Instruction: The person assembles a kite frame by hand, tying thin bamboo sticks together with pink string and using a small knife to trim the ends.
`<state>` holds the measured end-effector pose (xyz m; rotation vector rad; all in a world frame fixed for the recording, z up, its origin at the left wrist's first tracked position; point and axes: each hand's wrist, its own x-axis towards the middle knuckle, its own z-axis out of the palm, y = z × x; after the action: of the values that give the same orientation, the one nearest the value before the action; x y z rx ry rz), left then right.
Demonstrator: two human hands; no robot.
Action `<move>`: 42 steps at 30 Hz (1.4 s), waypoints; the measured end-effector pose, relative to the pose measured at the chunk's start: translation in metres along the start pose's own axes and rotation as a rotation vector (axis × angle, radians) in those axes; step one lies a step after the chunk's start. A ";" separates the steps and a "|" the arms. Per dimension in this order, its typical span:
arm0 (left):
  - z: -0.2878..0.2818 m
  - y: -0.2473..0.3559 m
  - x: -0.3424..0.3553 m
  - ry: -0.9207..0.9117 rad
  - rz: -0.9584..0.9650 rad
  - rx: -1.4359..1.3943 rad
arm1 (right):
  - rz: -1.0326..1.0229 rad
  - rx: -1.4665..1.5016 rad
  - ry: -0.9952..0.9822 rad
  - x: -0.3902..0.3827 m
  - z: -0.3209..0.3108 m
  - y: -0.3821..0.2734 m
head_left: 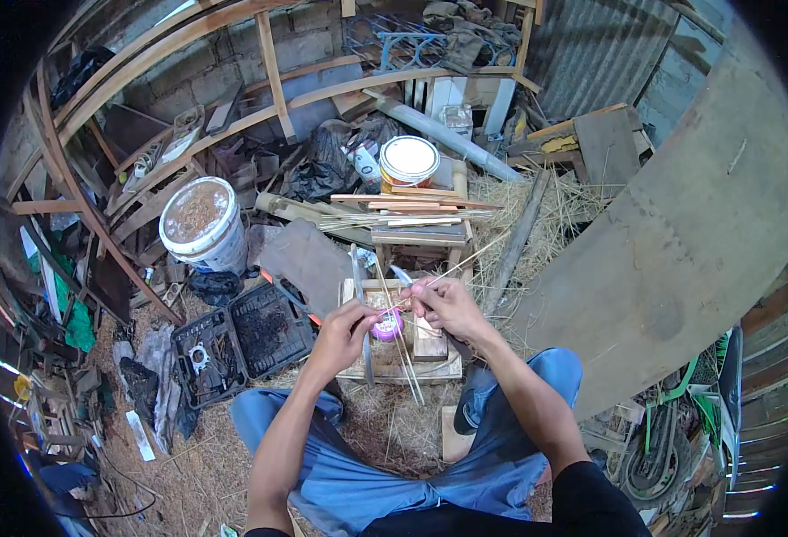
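Note:
My left hand (pixel 347 333) is closed in a pinch on one end of a thin bamboo strip (pixel 473 254), which slants up to the right. The strip passes by my right hand (pixel 448 309), whose fingers are closed around what looks like a small knife (pixel 400 274); its pale blade points up and left, and its handle is mostly hidden. Below my hands stands a low wooden frame (pixel 441 369). A round purple-pink object (pixel 388 326) lies in it, between my hands. A long grey metal blade (pixel 363 327) and several thin sticks (pixel 406 360) lean across the frame.
Wooden slats (pixel 412 208) lie on a small bench ahead. Beyond stands a white-lidded bucket (pixel 409 158); a bucket of brown material (pixel 201 215) is at left. An opened tool case (pixel 273 329) sits left of my knees. A large board (pixel 654 242) slopes at right.

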<state>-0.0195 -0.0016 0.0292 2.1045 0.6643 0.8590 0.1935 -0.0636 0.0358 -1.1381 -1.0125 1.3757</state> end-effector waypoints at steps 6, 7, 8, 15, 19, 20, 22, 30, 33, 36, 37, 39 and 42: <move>-0.007 -0.002 -0.005 -0.023 0.001 0.041 | -0.015 -0.007 0.128 0.001 -0.016 -0.003; -0.009 -0.002 -0.005 -0.021 -0.001 0.070 | -0.034 -0.007 0.126 0.003 -0.017 0.001; -0.009 -0.003 -0.006 -0.019 -0.001 0.096 | -0.035 -0.010 0.128 0.003 -0.022 0.000; -0.021 -0.008 -0.011 -0.028 0.016 0.092 | -0.111 0.123 0.326 -0.002 -0.068 -0.019; -0.030 -0.020 -0.013 0.021 0.002 0.107 | -0.267 0.144 0.568 -0.010 -0.094 -0.029; -0.031 -0.025 -0.013 0.070 0.007 0.096 | -0.280 0.116 0.559 -0.013 -0.093 -0.029; -0.024 -0.017 -0.011 0.074 -0.080 0.077 | -0.218 0.120 0.455 -0.018 -0.069 -0.030; 0.005 0.005 -0.003 0.016 -0.017 0.039 | -0.016 0.078 0.049 0.002 0.013 0.016; -0.001 0.000 -0.005 0.016 -0.018 0.020 | -0.078 0.093 0.174 0.007 -0.019 0.009; -0.010 -0.005 -0.007 0.012 0.003 0.055 | -0.109 0.151 0.205 0.005 -0.045 -0.002; -0.014 -0.010 -0.008 -0.010 -0.020 0.053 | -0.108 0.149 0.233 0.005 -0.050 -0.006; -0.017 -0.009 -0.008 -0.049 -0.061 0.053 | -0.114 0.146 0.222 0.002 -0.054 -0.011; -0.016 -0.004 -0.007 -0.065 0.013 0.094 | -0.099 0.086 0.239 -0.002 -0.069 -0.018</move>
<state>-0.0361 0.0035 0.0311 2.2132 0.6691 0.7768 0.2652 -0.0640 0.0402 -1.1426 -0.8197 1.1631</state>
